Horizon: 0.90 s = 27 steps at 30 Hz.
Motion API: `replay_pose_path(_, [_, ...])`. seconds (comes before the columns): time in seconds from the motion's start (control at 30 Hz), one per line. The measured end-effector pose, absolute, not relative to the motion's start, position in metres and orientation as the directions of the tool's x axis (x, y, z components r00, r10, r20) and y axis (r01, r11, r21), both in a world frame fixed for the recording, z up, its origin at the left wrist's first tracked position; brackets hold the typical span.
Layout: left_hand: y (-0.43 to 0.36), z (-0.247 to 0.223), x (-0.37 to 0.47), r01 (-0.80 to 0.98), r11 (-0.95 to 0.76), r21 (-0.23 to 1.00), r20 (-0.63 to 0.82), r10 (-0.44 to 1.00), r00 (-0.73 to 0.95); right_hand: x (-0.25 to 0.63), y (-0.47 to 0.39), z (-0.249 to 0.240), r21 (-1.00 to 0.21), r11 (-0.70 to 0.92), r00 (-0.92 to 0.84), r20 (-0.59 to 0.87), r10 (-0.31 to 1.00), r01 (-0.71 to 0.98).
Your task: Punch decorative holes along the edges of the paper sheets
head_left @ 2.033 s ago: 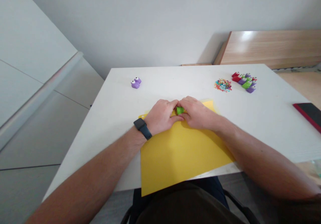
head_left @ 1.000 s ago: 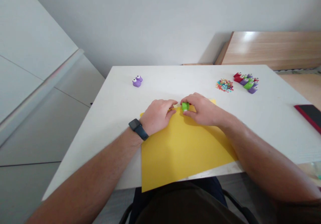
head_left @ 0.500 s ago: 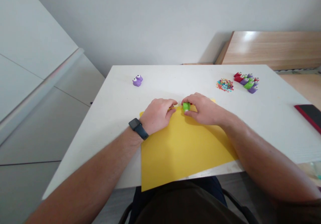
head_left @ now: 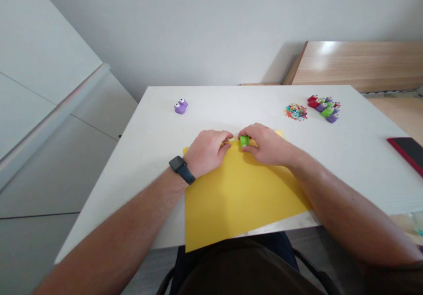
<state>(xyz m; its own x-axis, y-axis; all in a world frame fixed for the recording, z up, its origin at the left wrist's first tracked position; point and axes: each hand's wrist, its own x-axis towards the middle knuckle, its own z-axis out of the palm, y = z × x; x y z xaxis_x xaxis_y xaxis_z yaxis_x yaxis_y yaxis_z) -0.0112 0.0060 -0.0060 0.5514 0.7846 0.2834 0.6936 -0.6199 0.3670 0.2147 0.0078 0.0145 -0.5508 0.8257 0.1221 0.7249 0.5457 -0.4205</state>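
Note:
A large sheet of yellow paper point(head_left: 251, 198) lies before me, its near edge hanging past the table front. My left hand point(head_left: 208, 154), with a dark watch on the wrist, pinches the paper's far edge between thumb and fingers. Just to the right, my right hand point(head_left: 266, 144) is closed around a small green craft punch point(head_left: 244, 141) at that same far edge. Thumb and fingers grip it from its near and far sides. Whether the paper sits inside the punch's slot cannot be made out.
Two purple punches with googly eyes point(head_left: 180, 106) stand at the back left of the white table point(head_left: 132, 154). A heap of coloured confetti point(head_left: 296, 112) lies at back right, beside several red, green and purple punches point(head_left: 325, 108). A black and red flat object point(head_left: 408, 151) rests at far right.
Almost nothing differs. My right hand and the green punch have tilted or shifted very slightly; my left hand keeps its hold on the paper.

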Motion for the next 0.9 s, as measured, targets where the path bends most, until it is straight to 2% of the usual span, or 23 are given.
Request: replay_pose_path(0.9, [0.0063,-0.0066,-0.0117,0.695,-0.606,0.387,0.267,0.795,0.544,0.2125,0.0088,0.0129,-0.405,0.566,-0.564,0.139,0.814,0.718])
